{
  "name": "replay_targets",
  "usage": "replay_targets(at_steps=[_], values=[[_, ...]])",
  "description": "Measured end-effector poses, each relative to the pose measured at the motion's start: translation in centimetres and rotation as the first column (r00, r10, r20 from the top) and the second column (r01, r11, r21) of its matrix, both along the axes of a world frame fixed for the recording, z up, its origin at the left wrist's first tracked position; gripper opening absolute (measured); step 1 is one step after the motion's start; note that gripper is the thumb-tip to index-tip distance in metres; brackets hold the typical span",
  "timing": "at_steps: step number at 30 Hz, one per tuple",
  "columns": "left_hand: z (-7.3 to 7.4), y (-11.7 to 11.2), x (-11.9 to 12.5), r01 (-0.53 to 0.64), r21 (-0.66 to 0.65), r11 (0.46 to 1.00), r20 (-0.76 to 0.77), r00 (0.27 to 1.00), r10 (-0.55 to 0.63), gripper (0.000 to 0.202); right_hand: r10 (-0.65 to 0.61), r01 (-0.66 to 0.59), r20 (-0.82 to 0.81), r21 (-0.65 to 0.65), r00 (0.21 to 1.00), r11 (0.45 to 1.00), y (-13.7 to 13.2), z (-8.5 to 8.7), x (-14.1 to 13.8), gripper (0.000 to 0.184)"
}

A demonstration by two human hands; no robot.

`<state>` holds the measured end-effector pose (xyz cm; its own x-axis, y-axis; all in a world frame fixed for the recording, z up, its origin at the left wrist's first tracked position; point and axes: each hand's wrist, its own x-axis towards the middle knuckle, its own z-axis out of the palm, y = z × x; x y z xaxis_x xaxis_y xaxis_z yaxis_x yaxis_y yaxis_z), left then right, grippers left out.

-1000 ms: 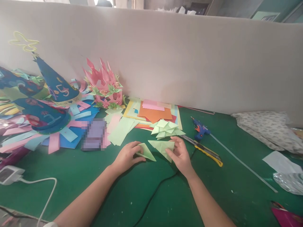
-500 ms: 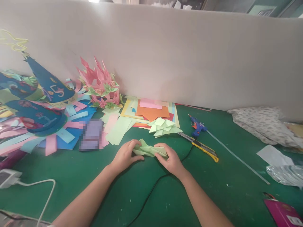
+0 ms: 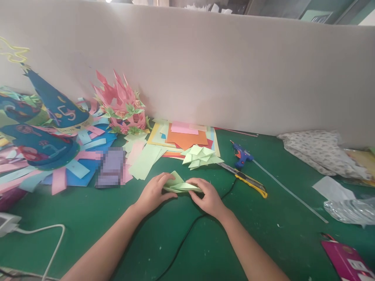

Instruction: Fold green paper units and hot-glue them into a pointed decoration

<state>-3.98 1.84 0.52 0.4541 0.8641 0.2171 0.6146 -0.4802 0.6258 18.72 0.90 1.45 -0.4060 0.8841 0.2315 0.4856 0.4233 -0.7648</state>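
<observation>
Towards the near edge of the surface [image 3: 263, 242], a black cable [image 3: 187, 234] is run back beneath the right arm, and a magenta box [image 3: 345, 255] is set towards the near right corner. Just beyond the cable, folded light-green paper [image 3: 175, 178] is held over the middle of the surface, well in from either side edge. One end is grasped by the grip of the left hand [image 3: 155, 193], the other by that of the right hand [image 3: 209, 198], thumbs in front and fingers behind. Whether one piece or two are pinched there cannot be told, since much is covered by the fingers.

The folding of the held paper appears well advanced: pointed flaps and layers are already formed. It is kept apart from the cluster of folded green pieces [image 3: 200, 157] lying just behind, in which several finished folds can be judged done. A utility knife [image 3: 250, 184] is laid beside that cluster, its blade end close to it, and a blue glue gun [image 3: 242, 155] is left untouched beyond.

Further left, flat green strips [image 3: 146, 162] are spread unfolded; any remaining folding would presumably be drawn from these. By the far edge, coloured sheets [image 3: 187, 137] are stacked, and a pink paper crown [image 3: 121, 105] is stood to their left, seemingly complete, with green leaf-like folds attached.
</observation>
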Motion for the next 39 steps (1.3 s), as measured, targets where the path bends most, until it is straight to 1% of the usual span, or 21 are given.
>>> replay_targets(at_steps=[2,3,7,9,13,16,19,22,24,28,34,36,39], values=[[0.00,-0.05,0.03,0.012,0.012,1.000,-0.007,1.000,-0.012,0.040,-0.009,0.008,-0.028,-0.035,1.000,0.999,-0.04,0.09,-0.04,0.031],[0.00,-0.08,0.06,0.018,0.015,1.000,-0.012,1.000,-0.018,0.040,0.002,-0.003,-0.030,-0.038,1.000,0.999,-0.01,0.15,-0.05,0.031],[0.00,-0.14,0.18,0.021,0.016,1.000,-0.018,1.000,-0.021,0.040,0.107,-0.108,0.019,0.026,0.994,0.994,0.31,0.34,-0.07,0.016],[0.04,-0.17,0.19,0.014,0.011,1.000,-0.023,1.000,-0.013,0.040,0.111,-0.112,0.026,0.049,0.993,0.992,0.45,0.37,-0.10,0.013],[-0.03,-0.24,0.13,-0.017,-0.013,1.000,-0.011,1.000,0.016,0.044,0.009,-0.011,0.028,0.065,1.000,0.998,0.49,0.25,-0.19,0.011],[-0.30,-0.27,0.07,-0.078,-0.056,0.995,0.022,0.997,0.079,0.053,-0.056,0.055,0.036,0.027,0.998,0.998,0.45,0.11,-0.36,0.011],[-0.53,-0.25,0.07,-0.112,-0.103,0.988,0.053,0.992,0.118,0.060,-0.100,0.100,0.049,-0.014,0.994,0.995,0.43,0.09,-0.59,0.012],[-0.53,-0.22,0.13,-0.117,-0.140,0.983,0.062,0.990,0.127,0.062,-0.127,0.129,0.075,-0.020,0.989,0.991,0.43,0.19,-0.75,0.012],[-0.48,-0.21,0.20,-0.131,-0.155,0.979,0.055,0.989,0.140,0.061,-0.136,0.140,0.091,-0.039,0.987,0.989,0.46,0.22,-0.77,0.013],[-0.48,-0.20,0.38,-0.165,-0.152,0.975,0.021,0.985,0.170,0.059,-0.132,0.147,0.123,-0.122,0.984,0.982,0.56,0.18,-0.69,0.012],[-0.54,-0.02,0.54,-0.202,-0.184,0.962,0.070,0.973,0.218,0.047,-0.078,0.101,0.165,-0.137,0.983,0.985,0.53,0.75,-0.66,0.013],[-0.48,0.01,0.56,-0.216,-0.201,0.955,0.085,0.968,0.237,0.041,-0.065,0.091,0.170,-0.147,0.983,0.985,0.51,0.88,-0.71,0.017],[-0.38,0.03,0.63,-0.232,-0.224,0.947,0.108,0.959,0.260,0.033,-0.098,0.128,0.185,-0.157,0.978,0.979,0.51,0.67,-0.72,0.025]])
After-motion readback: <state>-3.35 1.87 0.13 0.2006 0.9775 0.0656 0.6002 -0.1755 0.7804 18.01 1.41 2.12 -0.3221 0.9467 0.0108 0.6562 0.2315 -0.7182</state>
